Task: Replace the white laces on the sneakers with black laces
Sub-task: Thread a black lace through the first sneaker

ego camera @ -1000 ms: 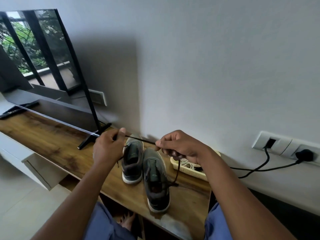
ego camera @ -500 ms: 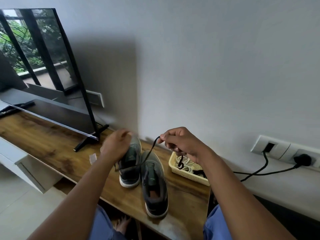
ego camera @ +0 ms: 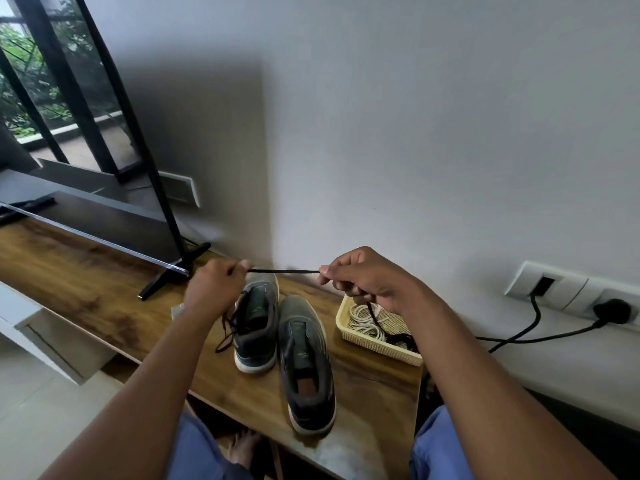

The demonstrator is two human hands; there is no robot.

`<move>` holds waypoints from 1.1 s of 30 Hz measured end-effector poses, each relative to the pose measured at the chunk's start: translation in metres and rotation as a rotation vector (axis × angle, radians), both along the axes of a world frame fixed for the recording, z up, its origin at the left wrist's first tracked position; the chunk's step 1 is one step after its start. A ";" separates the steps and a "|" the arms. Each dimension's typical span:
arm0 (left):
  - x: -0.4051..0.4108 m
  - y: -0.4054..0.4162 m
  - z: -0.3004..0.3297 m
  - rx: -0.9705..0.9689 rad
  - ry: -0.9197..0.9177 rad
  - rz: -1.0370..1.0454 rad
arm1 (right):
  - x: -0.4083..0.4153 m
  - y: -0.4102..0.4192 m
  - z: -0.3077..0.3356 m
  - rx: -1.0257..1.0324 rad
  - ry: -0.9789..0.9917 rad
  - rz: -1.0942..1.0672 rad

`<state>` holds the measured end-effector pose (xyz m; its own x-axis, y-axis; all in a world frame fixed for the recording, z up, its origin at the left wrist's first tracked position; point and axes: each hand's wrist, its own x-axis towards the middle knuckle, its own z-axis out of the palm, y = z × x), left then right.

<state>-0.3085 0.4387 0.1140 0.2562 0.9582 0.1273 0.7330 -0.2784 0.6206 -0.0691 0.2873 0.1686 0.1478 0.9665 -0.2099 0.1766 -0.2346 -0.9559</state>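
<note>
A black lace (ego camera: 284,271) is stretched taut between the two hands, its long axis running level from left to right, above the toes of the sneakers and near the wall edge of the desk (ego camera: 86,285). The left hand (ego camera: 214,289) holds one end in a narrow grip, fingers curled and thumb pinching the lace. The right hand (ego camera: 367,282) pinches the other end between thumb and curled fingers; from under that hand the rest of the lace drops down into the basket (ego camera: 377,348).

Two grey sneakers with white soles stand side by side on the desk, toes toward the wall, heels toward the person, long axes running from the near edge to the far edge. The left sneaker (ego camera: 258,323) sits farther back and has dark lace ends trailing off its left side onto the wood. The right sneaker (ego camera: 306,362) lies just beside it, with its heel at the near edge; I cannot tell whether the two touch.

The pale yellow basket sits at the right end of the desk and holds coiled white laces (ego camera: 363,318) and a dark bundle.

The desk is brown wood grain. A television (ego camera: 86,216) stands on its left part on black feet. Behind is a plain pale wall with a socket strip (ego camera: 568,289) and a black plug and cable.
</note>
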 end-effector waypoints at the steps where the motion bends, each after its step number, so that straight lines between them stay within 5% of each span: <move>1: -0.005 0.004 -0.002 -0.001 0.043 0.061 | 0.004 0.000 -0.001 -0.007 0.002 0.001; 7: -0.017 0.008 -0.005 -0.082 0.480 0.247 | 0.015 -0.001 -0.007 -0.044 0.020 -0.016; 12: -0.023 0.009 -0.011 -0.103 0.608 0.216 | 0.013 0.005 -0.009 -0.057 0.001 -0.048; 15: -0.003 0.001 -0.008 -0.053 0.296 -0.022 | 0.000 0.015 -0.012 -0.062 -0.064 -0.054; 19: 0.037 -0.037 0.003 -0.398 -0.413 -0.414 | -0.030 0.033 -0.018 -0.049 -0.084 -0.080; 22: 0.051 -0.045 -0.003 -0.248 -0.372 -0.480 | -0.037 0.043 -0.023 -0.021 -0.037 -0.099; 27: 0.041 -0.023 -0.014 0.018 -0.091 -0.276 | -0.026 0.043 -0.037 -0.043 -0.043 -0.053; 33: 0.025 -0.002 -0.028 0.093 0.108 -0.139 | -0.007 0.044 -0.058 -0.093 -0.042 -0.092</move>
<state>-0.2832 0.4369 0.0860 0.4025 0.8979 0.1784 0.7443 -0.4344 0.5072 -0.0766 0.3316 0.1102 0.2454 0.9252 -0.2895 0.1894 -0.3386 -0.9217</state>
